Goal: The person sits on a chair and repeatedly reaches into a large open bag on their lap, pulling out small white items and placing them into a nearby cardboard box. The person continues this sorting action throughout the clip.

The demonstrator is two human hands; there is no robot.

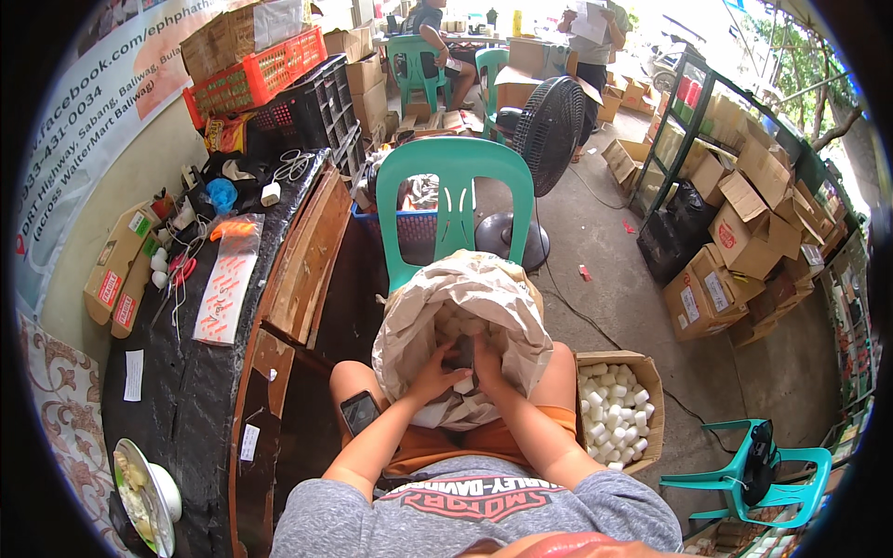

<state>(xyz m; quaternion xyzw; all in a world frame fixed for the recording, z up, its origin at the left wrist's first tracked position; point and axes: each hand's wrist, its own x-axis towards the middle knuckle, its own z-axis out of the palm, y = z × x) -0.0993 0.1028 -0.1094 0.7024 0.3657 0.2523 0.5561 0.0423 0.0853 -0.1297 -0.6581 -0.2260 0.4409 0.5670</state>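
Observation:
A big crumpled paper sack (484, 288) rests on my lap with its mouth open toward me. Inside lie several small white cylinders. My left hand (435, 375) and my right hand (486, 358) are both inside the sack's mouth, close together. They hold a small white cylinder (463, 383) between them, with a dark thing just above it. A phone (359, 411) lies on my left thigh.
A cardboard box (656, 386) of white cylinders stands at my right knee. A green chair (456, 186) and a floor fan (547, 130) stand ahead. A black-covered table (200, 372) runs along my left. Stacked cartons (735, 242) and a teal stool (753, 465) are on the right. People sit far back.

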